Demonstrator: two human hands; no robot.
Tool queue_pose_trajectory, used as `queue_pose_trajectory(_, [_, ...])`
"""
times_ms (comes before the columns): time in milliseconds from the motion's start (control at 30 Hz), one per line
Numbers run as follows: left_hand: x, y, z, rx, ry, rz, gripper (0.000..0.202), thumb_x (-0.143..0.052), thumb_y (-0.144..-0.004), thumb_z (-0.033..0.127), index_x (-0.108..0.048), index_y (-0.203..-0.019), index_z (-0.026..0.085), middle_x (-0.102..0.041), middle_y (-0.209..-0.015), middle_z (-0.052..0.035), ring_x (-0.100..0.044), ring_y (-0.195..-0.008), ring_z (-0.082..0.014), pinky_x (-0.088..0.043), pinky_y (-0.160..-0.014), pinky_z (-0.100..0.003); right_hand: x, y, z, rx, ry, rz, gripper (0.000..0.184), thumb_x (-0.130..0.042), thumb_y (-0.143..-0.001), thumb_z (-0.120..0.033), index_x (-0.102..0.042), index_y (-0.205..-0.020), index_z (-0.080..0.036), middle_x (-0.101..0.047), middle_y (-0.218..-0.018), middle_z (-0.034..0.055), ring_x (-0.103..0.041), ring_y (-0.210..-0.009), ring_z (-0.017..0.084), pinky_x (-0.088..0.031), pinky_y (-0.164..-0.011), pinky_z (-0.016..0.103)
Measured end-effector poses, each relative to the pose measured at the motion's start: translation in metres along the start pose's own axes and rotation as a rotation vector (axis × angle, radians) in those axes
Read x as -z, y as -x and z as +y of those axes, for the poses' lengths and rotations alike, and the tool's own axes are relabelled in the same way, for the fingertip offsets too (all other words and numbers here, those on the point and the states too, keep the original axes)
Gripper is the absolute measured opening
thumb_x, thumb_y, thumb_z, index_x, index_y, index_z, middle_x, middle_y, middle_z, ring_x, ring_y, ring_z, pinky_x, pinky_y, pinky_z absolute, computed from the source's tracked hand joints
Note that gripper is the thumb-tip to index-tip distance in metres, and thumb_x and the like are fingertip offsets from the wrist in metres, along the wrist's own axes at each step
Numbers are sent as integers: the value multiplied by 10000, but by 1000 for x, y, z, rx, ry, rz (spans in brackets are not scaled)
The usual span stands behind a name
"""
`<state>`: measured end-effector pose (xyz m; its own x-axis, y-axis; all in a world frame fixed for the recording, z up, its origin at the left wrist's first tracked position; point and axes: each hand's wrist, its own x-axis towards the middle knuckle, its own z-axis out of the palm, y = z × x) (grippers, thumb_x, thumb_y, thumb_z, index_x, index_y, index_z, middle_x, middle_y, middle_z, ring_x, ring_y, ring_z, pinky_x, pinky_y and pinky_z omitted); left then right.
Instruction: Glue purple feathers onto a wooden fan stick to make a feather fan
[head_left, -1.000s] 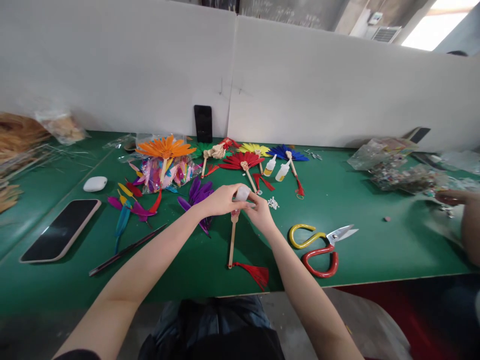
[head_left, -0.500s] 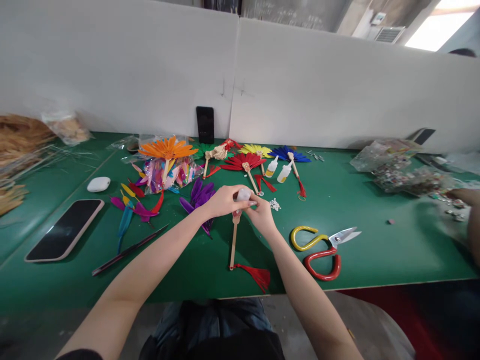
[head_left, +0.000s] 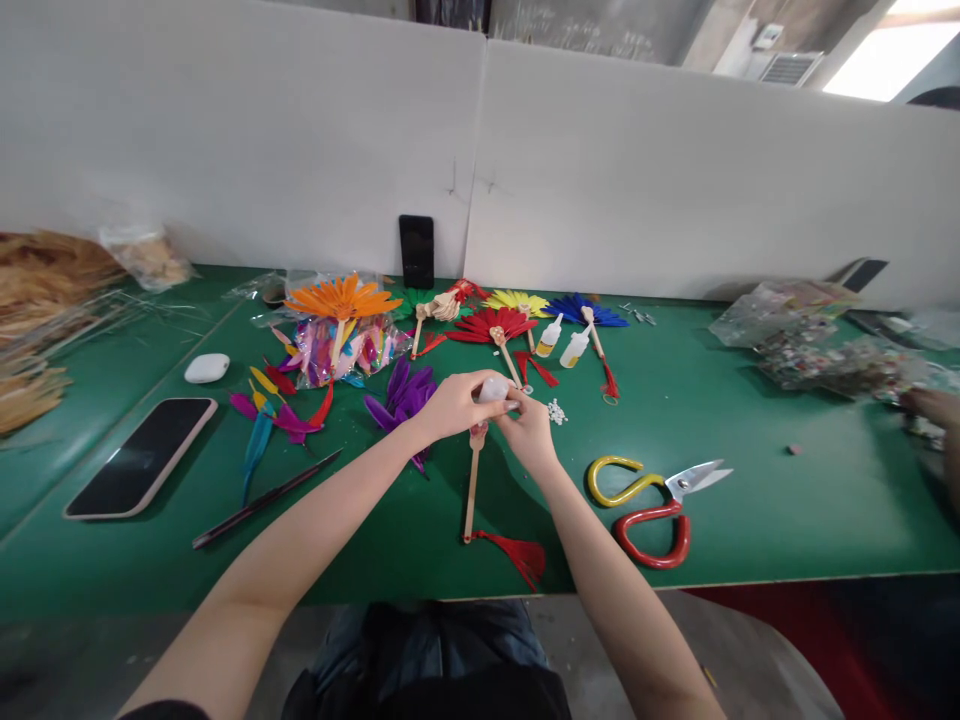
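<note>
My left hand [head_left: 452, 404] is closed around a small translucent glue bottle [head_left: 493, 389], its rounded base facing up. My right hand [head_left: 529, 428] meets it from the right with fingers pinched together; what they hold is hidden. Beneath both hands lies a flat wooden fan handle [head_left: 472, 495], with a red tassel [head_left: 523, 560] at its near end. The handle's upper part is mostly covered by my hands. Purple feathers [head_left: 405, 395] lie left of my left hand. A small pile of white beads [head_left: 556, 411] sits just beyond my right hand.
Scissors [head_left: 675, 490] lie on the right, tweezers [head_left: 266, 500] and a phone [head_left: 142, 455] on the left. Behind are feather fans, including a red one [head_left: 493, 325], and two glue bottles [head_left: 575, 348]. Another person's hand [head_left: 934, 408] is at the right edge, near bagged beads [head_left: 825, 360].
The whole view has shifted slightly, so things appear a little further right. My hands keep the same hold above the handle. The other person's hand at the right edge has moved.
</note>
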<state>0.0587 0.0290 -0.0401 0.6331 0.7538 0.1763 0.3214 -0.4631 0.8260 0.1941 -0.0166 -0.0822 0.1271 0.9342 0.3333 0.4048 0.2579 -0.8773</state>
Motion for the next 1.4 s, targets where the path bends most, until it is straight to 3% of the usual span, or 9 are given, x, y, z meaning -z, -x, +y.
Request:
queue_pose_trajectory(367, [-1, 0, 2, 9, -64, 54, 317, -583, -782, 419, -643, -1011, 207, -687, -823, -16, -623, -718, -160, -451, -627, -239, 2, -3, -5, -8, 43, -10, 257, -533, -726, -236, -683, -918, -152, -698, -755, 32, -626, -727, 199, -456, -635, 252])
queue_pose_trajectory(567, [-9, 3, -5, 17, -29, 131, 323, -580, -785, 434, -649, -990, 194, -697, -831, -24, -638, -742, -173, -455, -641, -238, 1, -5, -1, -18, 145, -9, 201, -553, -711, -233, -692, -838, -161, -679, -682, 37, -610, -693, 210, -460, -678, 296])
queue_pose_trajectory(833, [-11, 6, -6, -17, -54, 178, 297, -560, -804, 425, -636, -981, 200, -694, -862, -17, -636, -761, -169, -451, -653, -236, -6, -5, 4, -29, 96, 29, 240, -556, -714, -226, -694, -903, -177, -688, -700, 35, -623, -750, 229, -475, -698, 315])
queue_pose_trajectory(933, [-7, 5, -5, -15, -80, 143, 317, -548, -806, 453, -634, -968, 195, -685, -793, -16, -629, -707, -165, -439, -604, -231, -6, -4, 3, -47, 79, 42, 251, -557, -698, -215, -693, -904, -173, -689, -715, 29, -624, -740, 220, -475, -673, 293])
queue_pose_trajectory(1067, [0, 2, -2, 7, -89, 5, 383, -516, -815, 496, -609, -1021, 187, -665, -721, -19, -614, -606, -157, -419, -527, -230, -5, -2, 2, -47, 57, 46, 223, -547, -682, -188, -689, -853, -171, -664, -653, -4, -595, -614, 174, -444, -577, 246])
queue_pose_trajectory(1200, [9, -1, -1, 31, -36, -150, 508, -503, -824, 499, -492, -1239, 206, -683, -818, -36, -643, -652, -169, -459, -580, -247, -5, -3, 3, -30, 75, 60, 180, -552, -654, -165, -668, -792, -167, -652, -648, -6, -590, -625, 169, -437, -571, 239])
queue_pose_trajectory(1300, [16, -2, -2, 9, -27, -230, 554, -474, -840, 506, -424, -1314, 223, -662, -1036, -71, -645, -865, -202, -479, -715, -278, -6, -3, 4, -41, 43, 27, 188, -564, -669, -186, -653, -832, -164, -662, -679, 6, -605, -652, 176, -457, -582, 246])
queue_pose_trajectory(1400, [20, -3, -3, -67, -42, -223, 491, -469, -849, 489, -472, -1278, 249, -521, -1292, -73, -516, -1138, -226, -428, -885, -308, -7, -3, 4, -22, -13, -40, 163, -561, -699, -210, -630, -840, -165, -661, -677, 8, -611, -647, 175, -476, -589, 258])
